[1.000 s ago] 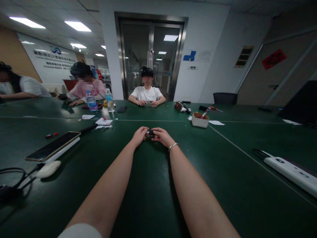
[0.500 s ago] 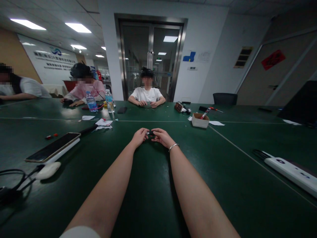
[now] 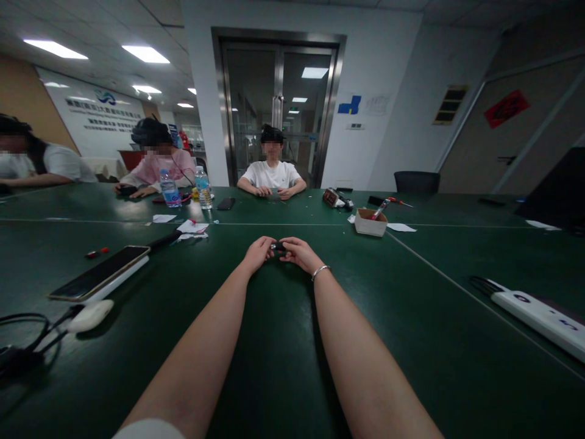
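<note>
Out in front of me, over the green table (image 3: 274,353), my two hands meet at a small black object with a silvery end (image 3: 278,246). It is too small for me to tell its kind. My left hand (image 3: 258,253) pinches the silvery end between thumb and fingers. The black end is gripped by the fingertips of my right hand (image 3: 300,253), whose wrist carries a silver bangle (image 3: 320,272). Fingers cover part of the object.
To the left lie a phone (image 3: 103,271), a white mouse-shaped thing (image 3: 90,316) with black cables, and papers (image 3: 192,227). Bottles (image 3: 203,189) stand farther back. A small box (image 3: 370,223) and a white power strip (image 3: 539,314) are rightward. A person (image 3: 272,174) sits opposite.
My hands and the small black object stay almost where they were. The whole view has shifted very slightly.
</note>
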The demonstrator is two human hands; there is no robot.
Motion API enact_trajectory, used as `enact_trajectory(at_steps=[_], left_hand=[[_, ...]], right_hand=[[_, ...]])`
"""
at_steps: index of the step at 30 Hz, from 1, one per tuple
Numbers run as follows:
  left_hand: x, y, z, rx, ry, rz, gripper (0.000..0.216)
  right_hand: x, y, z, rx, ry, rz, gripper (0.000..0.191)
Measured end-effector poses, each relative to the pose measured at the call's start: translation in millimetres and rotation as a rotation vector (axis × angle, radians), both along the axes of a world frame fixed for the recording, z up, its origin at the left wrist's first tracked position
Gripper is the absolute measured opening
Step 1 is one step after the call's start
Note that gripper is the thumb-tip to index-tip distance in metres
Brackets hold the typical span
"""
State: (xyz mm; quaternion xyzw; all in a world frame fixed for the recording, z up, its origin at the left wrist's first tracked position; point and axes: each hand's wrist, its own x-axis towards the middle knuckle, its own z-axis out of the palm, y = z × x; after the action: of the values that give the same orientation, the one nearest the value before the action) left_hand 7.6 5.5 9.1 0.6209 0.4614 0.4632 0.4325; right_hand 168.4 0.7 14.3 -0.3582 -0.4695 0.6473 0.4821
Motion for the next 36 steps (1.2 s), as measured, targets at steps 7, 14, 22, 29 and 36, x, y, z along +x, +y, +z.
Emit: enact_trajectory(at_steps=[7,14,22,29,36], left_hand=[[-0.9,-0.6,0.0,-0.010,-0.008,0.000,0.022],[-1.2,-0.7,0.0,-0.008,-0.017,0.009,0.020],[-0.3,1.0,-1.6,-0.001,-0.031,0.010,0.021],[-0.7,3.5,-4.2,0.004,-0.033,-0.007,0.020],[0.0,-1.0,0.6,-0.002,-0.028,0.017,0.019]], right_hand=[[-0.3,0.7,-0.3,-0.010,-0.005,-0.005,0.009],[-0.3,-0.2,0.3,-0.011,0.005,-0.010,0.007],[-0.1,-1.4,1.7,-0.011,0.009,-0.005,0.005],[-1.1,-3.5,2.6,0.007,0.000,-0.013,0.003],[-0.8,-3.4,2.5,0.009,-0.016,-0.003,0.004]])
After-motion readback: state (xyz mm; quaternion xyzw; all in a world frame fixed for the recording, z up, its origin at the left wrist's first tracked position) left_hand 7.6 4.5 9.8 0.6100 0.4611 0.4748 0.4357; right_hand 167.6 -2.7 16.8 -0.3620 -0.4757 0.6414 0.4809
